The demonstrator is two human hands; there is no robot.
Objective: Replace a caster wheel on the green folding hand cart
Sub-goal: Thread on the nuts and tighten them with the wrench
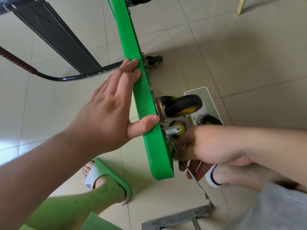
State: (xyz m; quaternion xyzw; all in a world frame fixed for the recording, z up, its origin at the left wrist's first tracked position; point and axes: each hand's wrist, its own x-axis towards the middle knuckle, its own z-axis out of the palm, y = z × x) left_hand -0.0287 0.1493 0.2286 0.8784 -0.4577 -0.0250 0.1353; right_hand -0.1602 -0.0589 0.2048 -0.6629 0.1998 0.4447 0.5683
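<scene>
A metal wrench (199, 186) is held in the curled right grip (199, 146) against the underside of the green cart (146, 100), stood on edge on the floor (249, 63). It is braced by the spread left grip (109, 110). A caster wheel (182, 105) is mounted just beyond, before a white basket (208, 97).

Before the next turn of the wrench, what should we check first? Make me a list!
1. The green cart is steadied on its edge by the left hand: ok.
2. The right hand grips the wrench: ok.
3. Wrench head seated on its bolt: cannot tell, the hand hides it.
4. A spare wheel waits in the white basket: ok.
5. Toes clear of the cart: probably not ok, the open slipper sits close beside it.
</scene>
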